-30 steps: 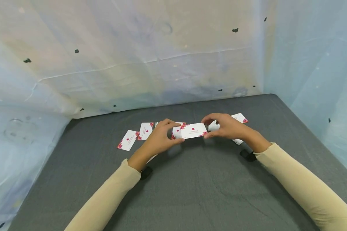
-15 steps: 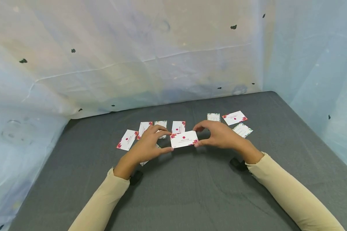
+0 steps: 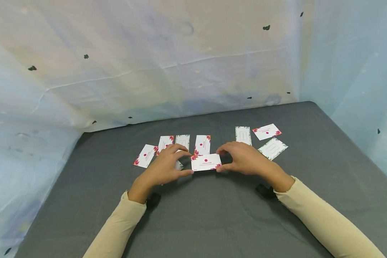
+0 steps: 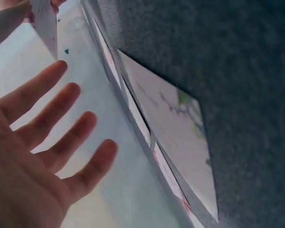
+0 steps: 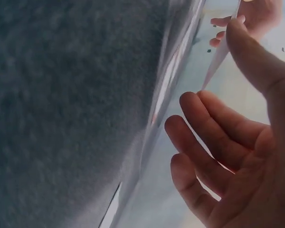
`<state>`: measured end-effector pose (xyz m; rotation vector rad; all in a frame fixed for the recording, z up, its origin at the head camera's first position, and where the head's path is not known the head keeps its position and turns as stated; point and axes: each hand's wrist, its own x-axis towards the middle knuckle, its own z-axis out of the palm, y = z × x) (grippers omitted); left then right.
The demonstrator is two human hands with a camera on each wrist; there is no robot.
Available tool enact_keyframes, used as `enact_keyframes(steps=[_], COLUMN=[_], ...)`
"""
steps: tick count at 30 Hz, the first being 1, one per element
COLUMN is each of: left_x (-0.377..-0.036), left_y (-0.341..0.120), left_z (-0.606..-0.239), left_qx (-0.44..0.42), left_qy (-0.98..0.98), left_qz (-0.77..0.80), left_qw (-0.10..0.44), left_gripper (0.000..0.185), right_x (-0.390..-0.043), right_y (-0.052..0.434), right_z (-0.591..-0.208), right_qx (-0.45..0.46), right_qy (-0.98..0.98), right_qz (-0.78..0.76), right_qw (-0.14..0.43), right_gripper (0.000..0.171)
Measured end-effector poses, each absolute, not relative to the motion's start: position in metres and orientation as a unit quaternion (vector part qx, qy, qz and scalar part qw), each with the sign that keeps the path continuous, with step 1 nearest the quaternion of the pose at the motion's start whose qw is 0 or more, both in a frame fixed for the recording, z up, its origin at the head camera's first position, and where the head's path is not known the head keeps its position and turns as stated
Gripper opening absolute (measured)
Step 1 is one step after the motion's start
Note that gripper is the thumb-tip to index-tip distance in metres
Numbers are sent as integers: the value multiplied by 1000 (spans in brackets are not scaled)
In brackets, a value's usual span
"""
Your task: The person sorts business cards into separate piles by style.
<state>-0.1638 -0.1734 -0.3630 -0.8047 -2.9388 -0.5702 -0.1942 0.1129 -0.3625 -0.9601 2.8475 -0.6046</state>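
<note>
**Card coming down toward the worktop**

I pinch one card [image 3: 206, 162] by its short ends, my left hand [image 3: 162, 168] and right hand [image 3: 245, 157] each closing thumb and forefinger on an edge, other fingers loose. It has dropped lower and nearer me than a second ago, in front of the row of cards [image 3: 202, 144] on the grey worktop [image 3: 213, 215], so I judge it nearly set down.
</note>
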Motion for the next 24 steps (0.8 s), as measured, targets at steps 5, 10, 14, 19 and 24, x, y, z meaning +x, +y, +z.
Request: enact_keyframes(steps=[5, 10, 14, 19, 24], left_x=[-164, -166, -167, -166, -165], left_y=[-172, -169, -166, -163, -161], left_z=[-366, -367, -366, -365, -367], left_qx=[-241, -219, -209, -220, -233], left_qy=[-957, -965, -969, -968, -965], left_qz=[-161, -142, -128, -117, -110], left_qw=[10, 3, -17, -31, -44], left_gripper=[51, 33, 34, 51, 60], right_x=[-196, -193, -192, -191, -187], right_y=[110, 111, 111, 107, 103], right_z=[-366, -369, -371, -374, -378], right_qx=[-325, -355, -362, -358, -373], right_qy=[929, 924, 923, 926, 924], right_qz=[-170, -139, -128, -113, -83], right_qw=[42, 39, 35, 38, -3], right_gripper=[51, 44, 45, 62, 63])
